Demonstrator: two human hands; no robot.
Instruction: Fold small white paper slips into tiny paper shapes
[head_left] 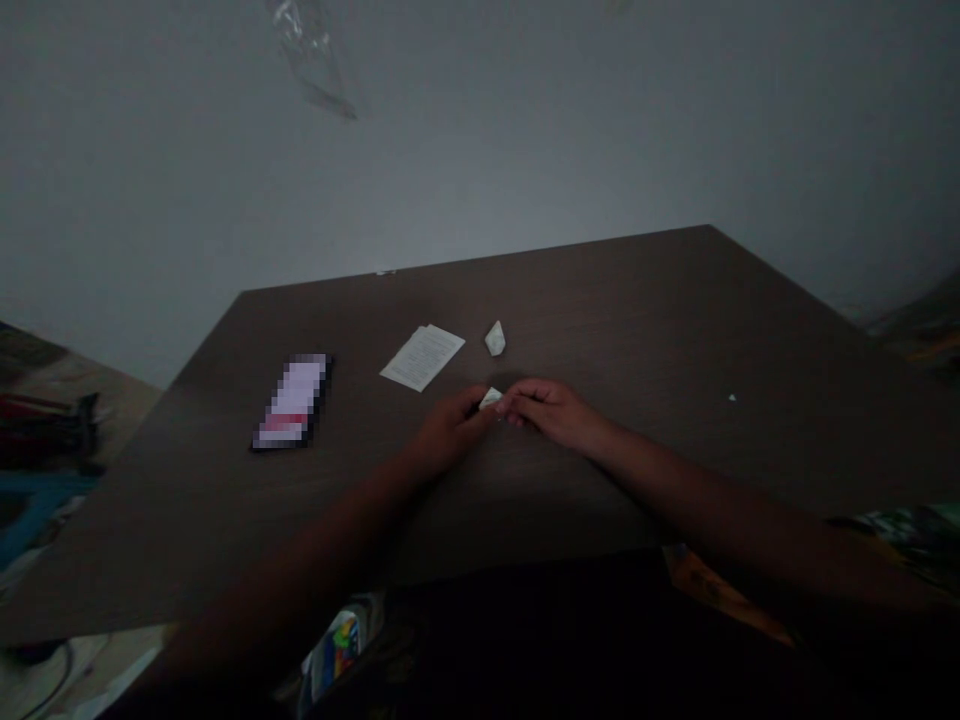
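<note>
A small piece of folded white paper [491, 398] is between my two hands, over the middle of the table. My left hand [452, 430] grips its left side between thumb and fingers. At its right edge, my right hand [551, 412] pinches the paper with its fingertips. Just beyond my hands lies a folded printed paper piece [495, 339], pointed in shape. To its left rest flat printed sheets [424, 357], slightly overlapping.
A phone [294, 402] with a lit screen lies at the left of the brown table [637, 310]. A tiny white scrap [733, 398] is at the right. The grey wall [525, 130] stands behind the table, with clear plastic [311, 55] on it.
</note>
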